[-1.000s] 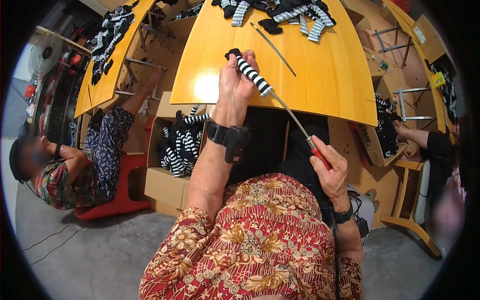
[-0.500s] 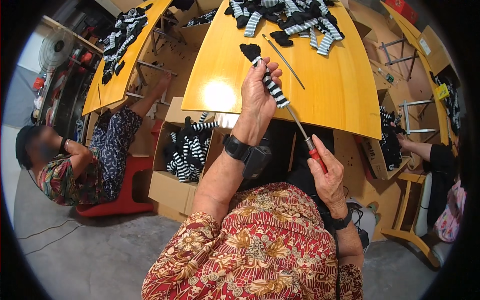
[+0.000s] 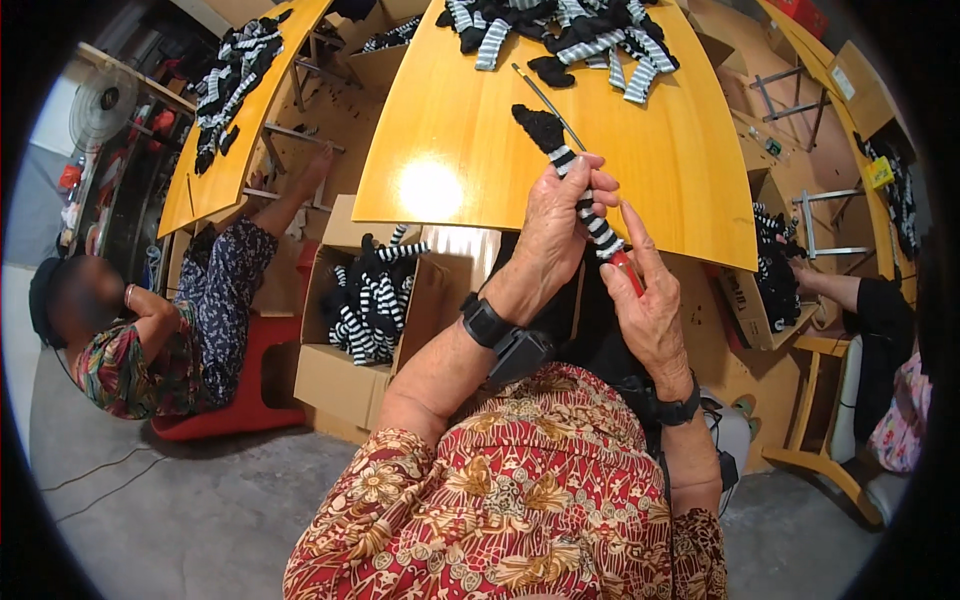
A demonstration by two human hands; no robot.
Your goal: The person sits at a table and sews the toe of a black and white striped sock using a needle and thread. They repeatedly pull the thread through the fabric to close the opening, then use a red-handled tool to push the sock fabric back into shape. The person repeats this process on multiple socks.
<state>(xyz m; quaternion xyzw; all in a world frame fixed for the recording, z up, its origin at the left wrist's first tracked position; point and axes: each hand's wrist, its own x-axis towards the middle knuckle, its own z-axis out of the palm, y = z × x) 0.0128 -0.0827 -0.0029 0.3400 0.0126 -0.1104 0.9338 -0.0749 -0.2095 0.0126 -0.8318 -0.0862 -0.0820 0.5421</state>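
My left hand is closed around a black-and-white striped fabric tube with a solid black end, which tilts up and away over the table's near edge. My right hand grips the red handle of a screwdriver-like tool. Its handle meets the open near end of the tube, and the metal shaft is hidden, apparently inside the fabric. Just beyond the tube, a thin dark rod lies on the yellow table, partly covered by the tube and my fingers.
More striped tubes lie in a pile at the table's far side. A cardboard box of striped pieces stands at left, another box at right. One person sits on a red chair at left; another person's arm reaches in at right.
The tool's shaft, bare before, has gone out of sight into the striped tube. My hands have come close together, the left one moving right and slightly nearer.
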